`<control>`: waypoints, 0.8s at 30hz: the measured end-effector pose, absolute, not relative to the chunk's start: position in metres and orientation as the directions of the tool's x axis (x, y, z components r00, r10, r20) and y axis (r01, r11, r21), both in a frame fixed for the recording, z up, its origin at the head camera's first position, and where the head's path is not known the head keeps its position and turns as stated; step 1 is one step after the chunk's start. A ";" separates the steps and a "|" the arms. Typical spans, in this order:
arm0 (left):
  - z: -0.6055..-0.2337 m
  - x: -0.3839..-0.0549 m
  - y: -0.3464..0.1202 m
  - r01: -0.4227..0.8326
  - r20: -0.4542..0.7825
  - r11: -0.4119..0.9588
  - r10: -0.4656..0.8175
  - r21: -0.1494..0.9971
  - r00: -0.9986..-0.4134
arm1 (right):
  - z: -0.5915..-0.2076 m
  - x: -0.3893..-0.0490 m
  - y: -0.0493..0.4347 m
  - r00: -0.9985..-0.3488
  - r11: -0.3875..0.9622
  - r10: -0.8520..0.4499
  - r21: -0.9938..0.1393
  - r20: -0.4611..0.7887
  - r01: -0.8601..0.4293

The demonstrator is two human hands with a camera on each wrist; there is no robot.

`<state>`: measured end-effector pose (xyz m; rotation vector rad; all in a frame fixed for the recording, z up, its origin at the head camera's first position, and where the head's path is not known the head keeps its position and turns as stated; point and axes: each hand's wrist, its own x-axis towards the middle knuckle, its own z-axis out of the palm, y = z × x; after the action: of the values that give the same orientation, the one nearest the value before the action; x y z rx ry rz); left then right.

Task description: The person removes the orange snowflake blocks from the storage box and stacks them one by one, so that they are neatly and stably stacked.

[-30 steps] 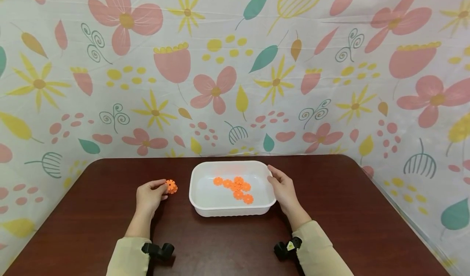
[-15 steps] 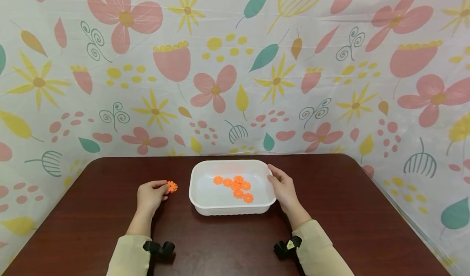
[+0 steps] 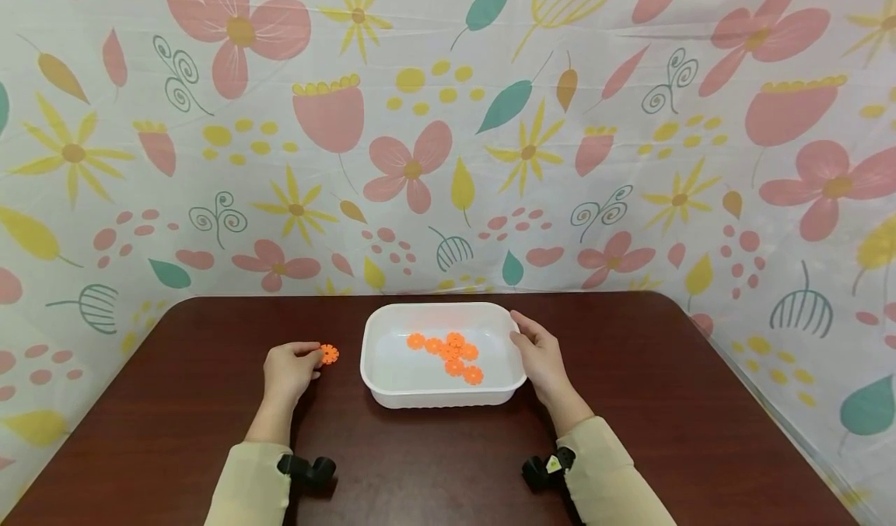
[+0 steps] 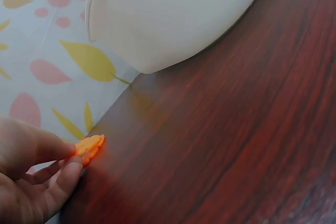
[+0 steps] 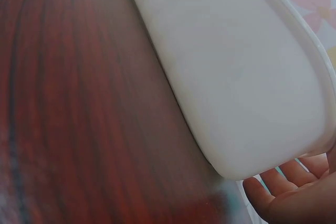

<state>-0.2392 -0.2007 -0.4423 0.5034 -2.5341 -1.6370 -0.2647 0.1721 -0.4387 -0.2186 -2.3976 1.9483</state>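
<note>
My left hand (image 3: 289, 372) is left of the white plastic basin. Between thumb and fingertips it pinches orange snowflake building discs (image 3: 329, 354), flat pieces with notched edges. In the left wrist view the orange discs (image 4: 90, 148) show two layers, one over the other, low over the table; the fingers hide part of them. My right hand (image 3: 542, 362) grips the right side of the white basin (image 3: 448, 400), thumb at the rim and the other fingers outside the wall. Inside the basin, several more orange discs (image 3: 454, 368) lie flat on the floor, some overlapping.
The basin stands on a dark reddish-brown wooden table (image 3: 420, 464), near its far edge. Behind the table hangs a white cloth (image 3: 448, 145) printed with flowers and leaves. Black wrist mounts (image 3: 308, 471) are strapped over both light sleeves.
The left hand has shifted slightly right with the orange discs. A second disc that showed lower behind the first now lines up with it. The right hand and basin stay in place.
</note>
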 end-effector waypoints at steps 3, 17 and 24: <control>-0.443 -0.240 -0.200 -0.224 -0.095 0.393 -0.321 0.892 -0.942 | -0.439 -0.265 0.172 -0.990 0.196 0.132 -0.977 -0.054 0.079; -0.444 -0.241 -0.199 -0.216 -0.070 0.424 -0.333 0.880 -0.940 | -0.437 -0.263 0.173 -0.991 0.198 0.130 -0.978 -0.042 0.068; -0.443 -0.239 -0.199 -0.230 -0.096 0.405 -0.324 0.885 -0.941 | -0.437 -0.263 0.173 -0.991 0.195 0.129 -0.979 -0.042 0.066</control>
<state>-0.2389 -0.1995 -0.4430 0.5050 -2.5566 -1.5870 -0.2634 0.1726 -0.4366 -0.1961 -2.3894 1.9522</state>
